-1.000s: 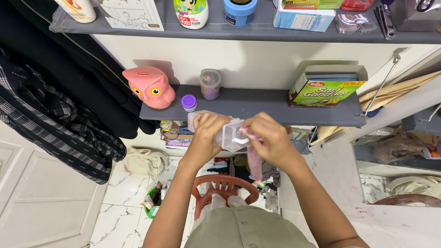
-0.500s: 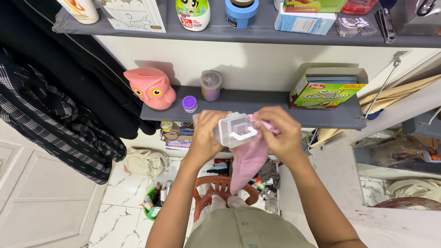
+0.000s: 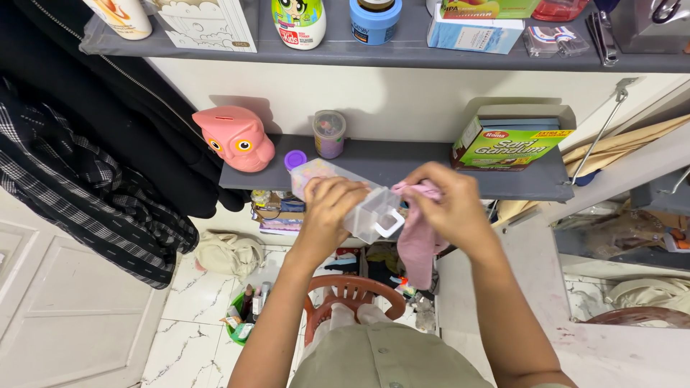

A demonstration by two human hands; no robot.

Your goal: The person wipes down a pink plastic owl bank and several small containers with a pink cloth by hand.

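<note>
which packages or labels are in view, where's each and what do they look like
Green and yellow cardboard box: lower shelf, right, flap open.
Pale blue flat carton: upper shelf, right of centre.
White bottle with cartoon label: upper shelf, centre.
Blue round tub: beside that bottle.
White line-drawn box: upper shelf, left.

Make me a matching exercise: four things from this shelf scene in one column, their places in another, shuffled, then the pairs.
Things:
1. clear plastic container
2. pink cloth
3. pink owl money box
4. green box

Places:
A. right end of the lower shelf
B. in the right hand
C. left end of the lower shelf
D. in the left hand

Pairs: 1-D, 2-B, 3-C, 4-A
</note>
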